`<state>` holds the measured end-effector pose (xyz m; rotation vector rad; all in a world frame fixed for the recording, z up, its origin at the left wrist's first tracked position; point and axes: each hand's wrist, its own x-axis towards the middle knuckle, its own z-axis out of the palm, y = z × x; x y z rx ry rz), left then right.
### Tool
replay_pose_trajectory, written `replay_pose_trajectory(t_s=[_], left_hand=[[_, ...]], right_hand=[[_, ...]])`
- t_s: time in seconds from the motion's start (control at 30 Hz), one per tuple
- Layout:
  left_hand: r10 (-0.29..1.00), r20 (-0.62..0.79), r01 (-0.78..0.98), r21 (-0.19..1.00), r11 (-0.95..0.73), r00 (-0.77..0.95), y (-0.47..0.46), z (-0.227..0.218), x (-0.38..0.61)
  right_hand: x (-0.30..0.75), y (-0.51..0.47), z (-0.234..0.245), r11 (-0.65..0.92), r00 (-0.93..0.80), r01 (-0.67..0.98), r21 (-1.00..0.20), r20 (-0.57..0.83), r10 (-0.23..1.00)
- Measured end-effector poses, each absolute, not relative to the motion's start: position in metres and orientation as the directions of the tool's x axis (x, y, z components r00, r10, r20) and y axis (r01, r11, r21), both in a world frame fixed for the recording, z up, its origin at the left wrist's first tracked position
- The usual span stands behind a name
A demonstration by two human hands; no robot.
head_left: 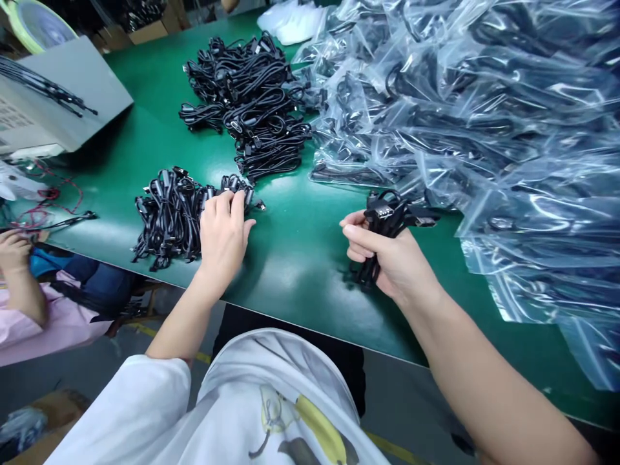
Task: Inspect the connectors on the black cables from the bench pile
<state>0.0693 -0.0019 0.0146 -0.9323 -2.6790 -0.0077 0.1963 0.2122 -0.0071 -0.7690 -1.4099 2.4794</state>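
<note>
My right hand [387, 255] is closed around several coiled black cables [387, 210], held upright above the green table, metal plugs showing at the top. My left hand [223, 229] is at the right end of a small pile of cable bundles [169, 216]. Its fingers curl down over one black cable bundle [237, 185], the thumb at its near side; the fingertips are partly hidden. Farther back lies a larger heap of tied black cables [256, 103].
Clear plastic bags of cables [465, 129] cover the table's right side. Behind the heap are white plastic bags [290, 20]. At the left stand a grey box [92, 97] and red wires [62, 197]. Another person's hand [14, 250] is at the left edge. The green table [290, 278] has its near edge before me.
</note>
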Motion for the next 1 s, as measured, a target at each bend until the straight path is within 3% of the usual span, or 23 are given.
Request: replay_pose_trajectory(t_s=[0.1, 0.23, 0.3, 0.37, 0.43, 0.5, 0.57, 0.63, 0.73, 0.87, 1.0], left_hand=[[0.522, 0.372, 0.540, -0.064, 0.839, -0.767, -0.018, 0.024, 0.068], [0.470, 0.286, 0.456, -0.117, 0.882, -0.835, -0.037, 0.024, 0.061], [0.473, 0.274, 0.471, -0.077, 0.879, -0.838, -0.041, 0.025, 0.059], [0.435, 0.333, 0.489, 0.094, 0.867, -0.836, -0.042, 0.030, 0.062], [0.384, 0.341, 0.503, 0.415, 0.758, -0.858, -0.039, 0.036, 0.069], [0.403, 0.229, 0.420, 0.762, 0.493, -0.886, -0.030, 0.040, 0.078], [0.478, 0.074, 0.193, 0.960, 0.205, -0.875, -0.014, 0.037, 0.086], [0.527, -0.040, -0.040, 0.999, 0.010, -0.849, 0.007, 0.029, 0.094], [0.581, -0.149, -0.251, 0.963, -0.098, -0.800, 0.037, 0.016, 0.100], [0.698, -0.120, -0.240, 0.968, -0.077, -0.706, 0.058, 0.010, 0.091], [0.703, -0.081, -0.264, 0.952, -0.156, -0.706, 0.058, 0.008, 0.070]], right_hand=[[0.196, 0.210, -0.008, -0.523, -0.847, 0.094, -0.847, -0.344, 0.405], [0.196, 0.206, -0.009, -0.516, -0.843, 0.108, -0.850, -0.353, 0.406], [0.196, 0.204, -0.010, -0.524, -0.855, 0.116, -0.844, -0.353, 0.379], [0.197, 0.202, -0.011, -0.538, -0.878, 0.122, -0.834, -0.343, 0.333], [0.198, 0.199, -0.013, -0.539, -0.904, 0.120, -0.834, -0.316, 0.288], [0.198, 0.194, -0.014, -0.525, -0.927, 0.113, -0.843, -0.280, 0.251], [0.199, 0.187, -0.016, -0.517, -0.948, 0.106, -0.850, -0.243, 0.205], [0.198, 0.181, -0.017, -0.496, -0.965, 0.086, -0.864, -0.197, 0.175], [0.196, 0.177, -0.020, -0.393, -0.964, 0.028, -0.919, -0.129, 0.233], [0.197, 0.185, -0.019, -0.250, -0.927, 0.063, -0.966, -0.149, 0.343], [0.199, 0.195, -0.019, -0.309, -0.922, 0.115, -0.944, -0.217, 0.320]])
